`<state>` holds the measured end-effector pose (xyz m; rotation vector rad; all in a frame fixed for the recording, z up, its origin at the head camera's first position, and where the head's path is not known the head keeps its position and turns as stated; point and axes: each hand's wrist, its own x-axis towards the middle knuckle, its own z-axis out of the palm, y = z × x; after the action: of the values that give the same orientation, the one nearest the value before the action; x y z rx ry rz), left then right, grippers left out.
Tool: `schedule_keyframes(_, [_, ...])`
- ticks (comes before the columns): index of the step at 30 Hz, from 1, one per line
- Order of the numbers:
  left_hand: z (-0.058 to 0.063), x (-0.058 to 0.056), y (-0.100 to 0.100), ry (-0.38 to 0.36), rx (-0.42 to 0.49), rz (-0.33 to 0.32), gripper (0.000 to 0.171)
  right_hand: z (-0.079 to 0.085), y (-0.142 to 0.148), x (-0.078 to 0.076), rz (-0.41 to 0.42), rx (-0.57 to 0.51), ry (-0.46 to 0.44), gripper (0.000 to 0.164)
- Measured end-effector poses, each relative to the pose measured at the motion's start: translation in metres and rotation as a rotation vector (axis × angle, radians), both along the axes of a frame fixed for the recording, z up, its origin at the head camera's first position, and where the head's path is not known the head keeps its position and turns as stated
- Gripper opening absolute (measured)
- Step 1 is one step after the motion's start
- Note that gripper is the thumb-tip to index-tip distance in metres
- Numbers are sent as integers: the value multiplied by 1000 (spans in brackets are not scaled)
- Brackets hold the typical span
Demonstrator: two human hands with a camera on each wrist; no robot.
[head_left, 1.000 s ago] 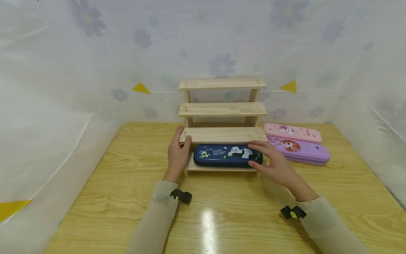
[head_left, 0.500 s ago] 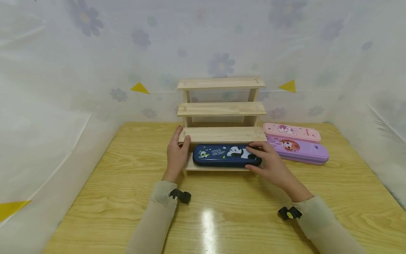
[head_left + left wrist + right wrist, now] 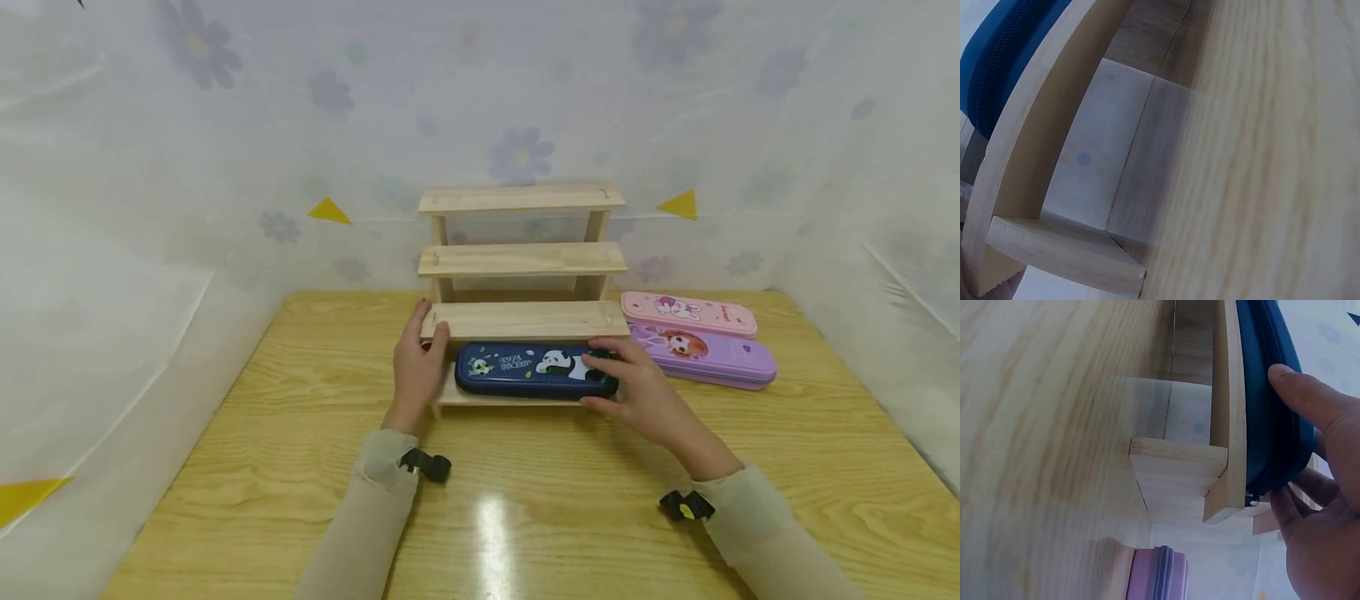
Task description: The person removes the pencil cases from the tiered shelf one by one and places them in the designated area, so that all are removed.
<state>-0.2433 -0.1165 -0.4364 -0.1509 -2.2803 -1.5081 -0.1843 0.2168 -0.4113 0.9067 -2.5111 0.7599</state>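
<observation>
A navy pencil case [image 3: 517, 367] with a panda print lies lengthwise on the lowest step of a tiered wooden rack [image 3: 525, 319]. My right hand [image 3: 645, 392] grips the case's right end. Its thumb presses the zipped front side, and the fingers reach over the lid and round the end. In the right wrist view the case [image 3: 1266, 381] sits flush on the wooden board [image 3: 1232, 400]. At the rack's left side, my left hand [image 3: 415, 367] holds the end of the second step, thumb in front. Only a sliver of that hand shows in the left wrist view.
Right of the rack, a pink pencil case [image 3: 690, 315] and a purple pencil case [image 3: 705, 358] lie one before the other on the wood-grain table [image 3: 300, 467]. A flowered white curtain [image 3: 480, 100] with yellow triangles hangs behind and at both sides.
My right hand has shifted slightly left, its thumb settling against the front of the panda case. My left hand keeps its place on the rack.
</observation>
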Motion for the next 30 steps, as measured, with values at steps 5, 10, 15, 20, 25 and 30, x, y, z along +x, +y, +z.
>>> schedule_keyframes(5, [1,1,1,-9,-3,5,56,2,1,3,-13,-53,-82,55])
schedule_keyframes(10, [2,2,2,-19,7,9,55,4,2,5,-10,-65,-128,53])
schedule_keyframes(15, [2,2,2,-21,18,10,55,5,3,8,-40,-38,-186,53])
schedule_keyframes(20, [1,2,1,-18,20,8,55,4,4,10,-41,-38,-214,53])
schedule_keyframes(25, [2,3,1,-15,6,8,56,0,8,11,-29,-63,-229,52])
schedule_keyframes(30, [2,2,1,0,15,3,55,1,14,11,-31,-55,-232,52])
